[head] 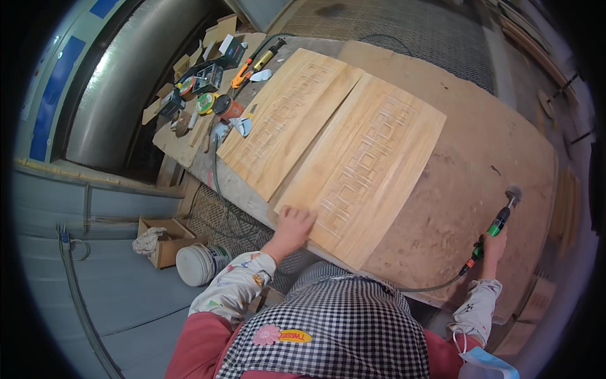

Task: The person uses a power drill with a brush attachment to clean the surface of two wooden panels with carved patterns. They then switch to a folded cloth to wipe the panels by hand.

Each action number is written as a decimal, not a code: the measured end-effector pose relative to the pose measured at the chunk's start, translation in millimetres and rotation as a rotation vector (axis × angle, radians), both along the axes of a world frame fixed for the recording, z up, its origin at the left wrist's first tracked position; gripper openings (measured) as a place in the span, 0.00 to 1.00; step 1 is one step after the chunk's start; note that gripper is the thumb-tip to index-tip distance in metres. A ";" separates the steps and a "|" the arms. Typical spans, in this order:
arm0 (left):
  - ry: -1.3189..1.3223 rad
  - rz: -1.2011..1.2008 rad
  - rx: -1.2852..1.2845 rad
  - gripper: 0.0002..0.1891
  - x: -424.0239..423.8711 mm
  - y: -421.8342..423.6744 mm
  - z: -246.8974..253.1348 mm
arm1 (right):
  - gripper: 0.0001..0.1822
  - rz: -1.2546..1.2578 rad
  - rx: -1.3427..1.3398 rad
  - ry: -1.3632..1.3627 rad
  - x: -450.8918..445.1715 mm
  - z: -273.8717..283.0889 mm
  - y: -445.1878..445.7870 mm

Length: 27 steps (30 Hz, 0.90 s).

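Observation:
Two light wooden panels lie side by side before me with a narrow gap between them. Carved bands of geometric fretwork run along both the nearer panel (402, 147) and the farther panel (291, 156). My left hand (294, 228) rests with bent fingers on the near left corner of the nearer panel. Off to the right of the panels, my right hand (495, 244) grips a green and black air die grinder (497, 223). A round head (514, 193), blurred, sits at the tool's far end over the bare tabletop. An air hose (438, 286) runs from its rear.
The worktable (454, 222) carries an orange-and-brass air tool (258, 61), an orange jar (228, 108), tape-like rolls (205, 103) and opened boxes (232, 51) at its far left. A white bucket (196, 265) and wooden box (170, 241) stand on the floor at left.

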<state>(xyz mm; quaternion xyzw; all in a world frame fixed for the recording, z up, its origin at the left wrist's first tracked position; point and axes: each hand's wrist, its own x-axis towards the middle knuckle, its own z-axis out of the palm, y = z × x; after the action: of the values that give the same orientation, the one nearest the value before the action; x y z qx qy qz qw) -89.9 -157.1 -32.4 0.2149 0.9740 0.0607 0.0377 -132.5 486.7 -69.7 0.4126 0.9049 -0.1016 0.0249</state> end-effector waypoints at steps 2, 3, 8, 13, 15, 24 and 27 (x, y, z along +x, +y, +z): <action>0.022 -0.088 0.073 0.33 1.2 28.8 -9.5 | 0.47 -0.020 0.012 -0.013 5.8 -1.0 9.4; 0.028 -0.127 0.129 0.32 3.3 47.3 -15.2 | 0.47 -0.032 0.024 -0.022 7.3 0.4 12.4; 0.093 -0.255 0.307 0.27 2.4 146.0 -33.8 | 0.37 0.322 0.437 0.275 21.3 20.7 -40.9; 0.072 0.024 0.480 0.29 -16.3 149.9 -8.9 | 0.39 0.459 -0.003 0.432 44.7 -20.0 -166.3; -0.020 0.468 0.456 0.29 -24.0 123.8 -3.5 | 0.40 0.379 -0.117 0.420 42.5 -35.0 -208.5; -0.674 0.423 0.785 0.22 -4.3 79.2 16.9 | 0.37 0.027 0.100 0.117 22.3 -55.8 -238.9; -0.893 0.159 0.861 0.19 17.8 68.1 -48.8 | 0.36 0.085 0.196 0.075 49.5 -54.6 -221.8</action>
<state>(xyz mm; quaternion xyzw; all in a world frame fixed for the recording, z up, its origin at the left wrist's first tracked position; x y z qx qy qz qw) -72.1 -89.0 -81.2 0.0917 0.7653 0.5346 0.3467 -83.0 265.0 -124.3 0.3703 0.9274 -0.0267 -0.0452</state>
